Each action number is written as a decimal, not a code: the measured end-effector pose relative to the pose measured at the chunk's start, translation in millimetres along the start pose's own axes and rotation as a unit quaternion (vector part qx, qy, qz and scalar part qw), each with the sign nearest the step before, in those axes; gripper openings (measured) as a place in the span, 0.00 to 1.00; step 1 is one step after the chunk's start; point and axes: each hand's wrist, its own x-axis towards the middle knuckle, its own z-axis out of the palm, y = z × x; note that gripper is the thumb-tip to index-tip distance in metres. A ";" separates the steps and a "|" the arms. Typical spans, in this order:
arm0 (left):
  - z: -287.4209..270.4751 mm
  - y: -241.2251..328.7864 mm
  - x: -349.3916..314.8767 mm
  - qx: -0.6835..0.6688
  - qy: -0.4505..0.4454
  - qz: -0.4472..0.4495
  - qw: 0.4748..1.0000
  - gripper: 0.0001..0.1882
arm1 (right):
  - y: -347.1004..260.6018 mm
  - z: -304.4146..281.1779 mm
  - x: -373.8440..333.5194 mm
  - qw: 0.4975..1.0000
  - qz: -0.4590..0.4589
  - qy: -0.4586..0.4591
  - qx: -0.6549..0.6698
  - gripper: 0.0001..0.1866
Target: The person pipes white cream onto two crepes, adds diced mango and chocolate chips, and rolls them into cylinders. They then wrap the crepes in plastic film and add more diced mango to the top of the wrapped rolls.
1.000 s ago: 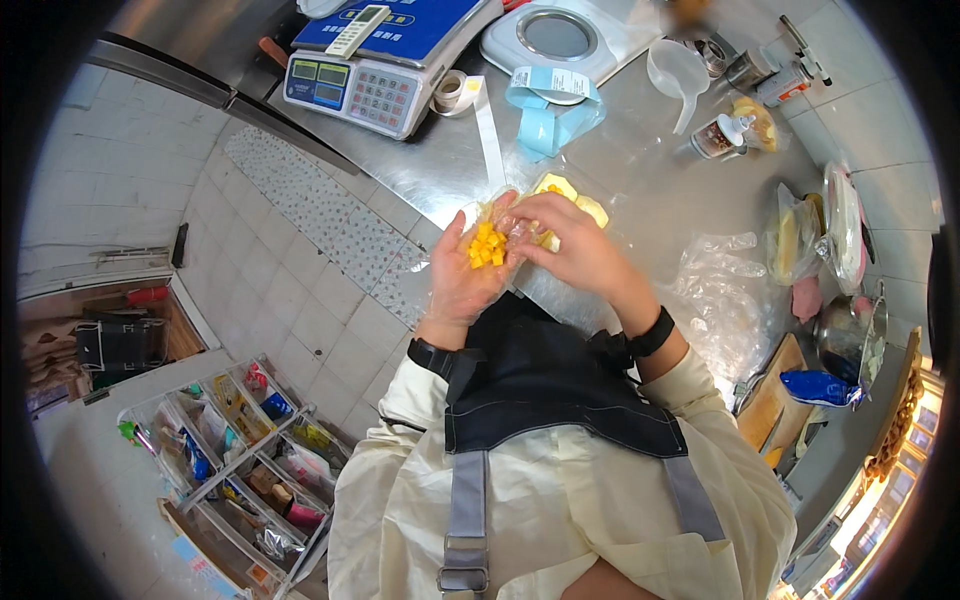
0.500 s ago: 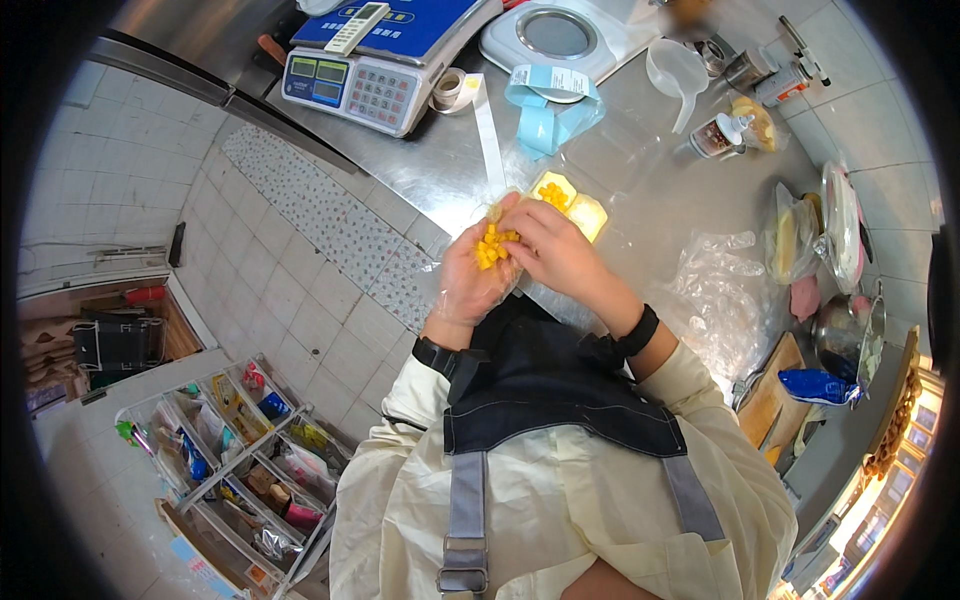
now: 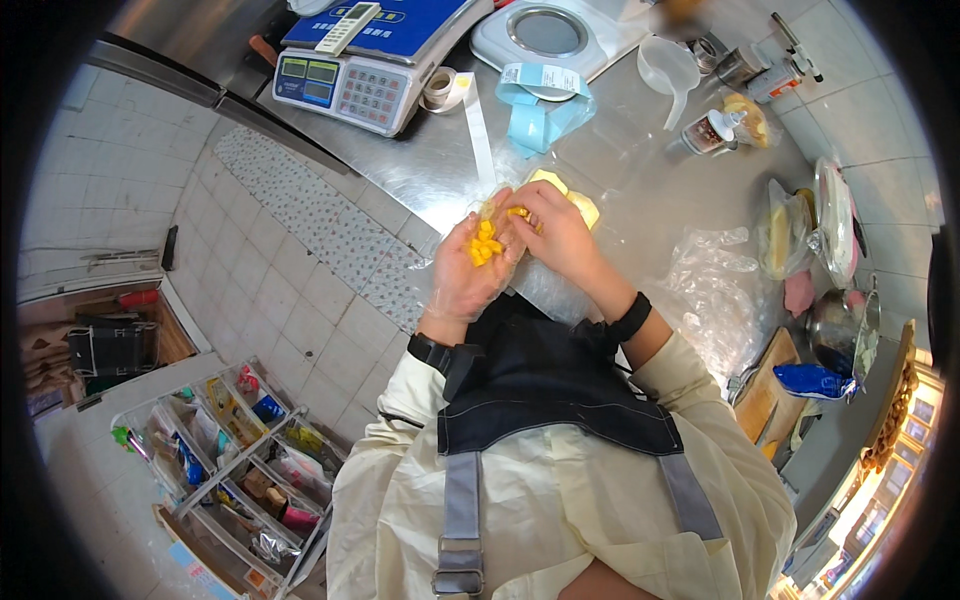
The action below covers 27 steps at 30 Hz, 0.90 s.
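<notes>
My left hand (image 3: 468, 268), in a clear plastic glove, is cupped palm up around a small heap of yellow diced fruit (image 3: 485, 243), perhaps mango. Over its fingertips my right hand (image 3: 556, 228) pinches a yellow cube (image 3: 518, 212) between thumb and fingers. Just beyond the right hand, two pale yellow soft pieces (image 3: 584, 208) lie on the steel counter. My right hand partly covers them, so any topping on them is mostly hidden.
At the back left stand a blue-topped weighing scale (image 3: 345, 92) and a label roll (image 3: 440, 90). A light blue strip (image 3: 540, 110), a white scale (image 3: 560, 35), a white ladle (image 3: 668, 75) and a pump bottle (image 3: 712, 132) lie farther back. Crumpled clear plastic gloves (image 3: 708, 290) spread right.
My right hand has turned and its fingers now lift a cube from the left palm. The heap there looks smaller. The whole view has shifted slightly.
</notes>
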 end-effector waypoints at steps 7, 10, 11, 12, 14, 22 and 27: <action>-4.0 3.9 8.6 -0.018 0.113 0.009 0.993 0.27 | 38.7 -11.7 7.7 0.998 0.013 -0.067 -0.008 0.09; -10.6 11.4 6.3 -0.042 0.046 0.005 0.998 0.28 | 46.0 -14.4 10.1 0.995 -0.046 -0.073 -0.047 0.09; -5.4 11.8 2.4 -0.017 0.086 0.021 0.996 0.29 | 46.8 -15.1 10.8 0.993 -0.070 -0.074 -0.062 0.09; 5.7 11.4 -1.3 0.007 0.125 0.036 0.992 0.30 | 47.2 -15.8 10.8 0.990 -0.094 -0.076 -0.078 0.08; 16.0 13.2 -8.7 0.032 0.134 0.043 0.989 0.31 | 47.9 -15.9 10.2 0.992 -0.079 -0.067 -0.079 0.07; 18.0 19.9 -27.8 0.026 0.147 0.063 0.987 0.30 | 50.9 -18.0 13.7 0.992 -0.050 -0.083 -0.087 0.07; 18.7 19.2 -27.0 0.000 0.143 0.058 0.988 0.30 | 46.2 -25.9 29.8 0.989 -0.095 -0.038 -0.109 0.12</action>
